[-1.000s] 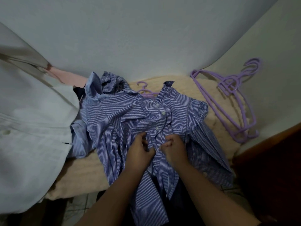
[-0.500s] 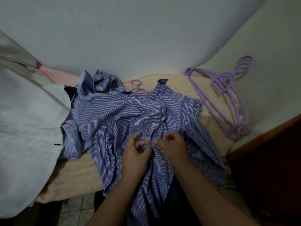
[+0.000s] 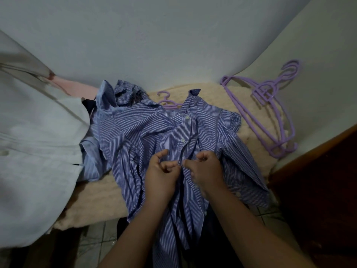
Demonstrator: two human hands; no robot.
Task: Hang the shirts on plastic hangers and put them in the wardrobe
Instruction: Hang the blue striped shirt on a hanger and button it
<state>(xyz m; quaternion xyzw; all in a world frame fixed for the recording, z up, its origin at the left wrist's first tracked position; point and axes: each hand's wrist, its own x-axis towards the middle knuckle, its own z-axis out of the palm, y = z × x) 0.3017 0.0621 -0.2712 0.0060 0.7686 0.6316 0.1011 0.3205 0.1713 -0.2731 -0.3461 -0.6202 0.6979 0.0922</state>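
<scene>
- Both hands are working the front of the striped shirt (image 3: pixel 139 140) in the middle of the frame: the left hand (image 3: pixel 161 176) pinches one edge of the placket, the right hand (image 3: pixel 205 171) pinches the other, fingertips almost touching.
- Compared with a second ago the hands have barely shifted along the button line; the pinch looks tighter now, so I'd say a button is going in just below the two already fastened.
- That means the hanging step is close to done for this one: a purple hanger hook (image 3: pixel 166 98) pokes out at the collar, so the shirt seems to be on its hanger already.
- The shirt lies spread on the cream blanket (image 3: pixel 100 200), its tail draped over the near edge.
- More shirts (image 3: pixel 123 91) are heaped at its upper left, still to do.
- Spare purple hangers (image 3: pixel 270 117) lean at the upper right.
- No wardrobe interior shows; only dark wood (image 3: pixel 318 190) at the right edge.
</scene>
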